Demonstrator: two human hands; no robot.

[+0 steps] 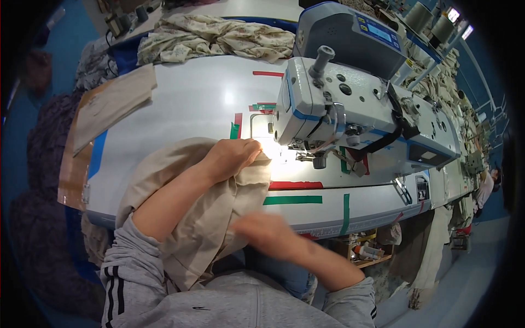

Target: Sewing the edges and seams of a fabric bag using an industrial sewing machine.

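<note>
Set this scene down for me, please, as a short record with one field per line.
Left hand: the left hand grips the beige cloth near the machine's lit sewing area
Right hand: the right hand is blurred, by the cloth's right side; its grip cannot be told
Machine: white and blue sewing machine, right of the left hand
Table: white table with red tape and green tape
Left side: folded beige piece
Far side: heaped patterned fabric
</note>
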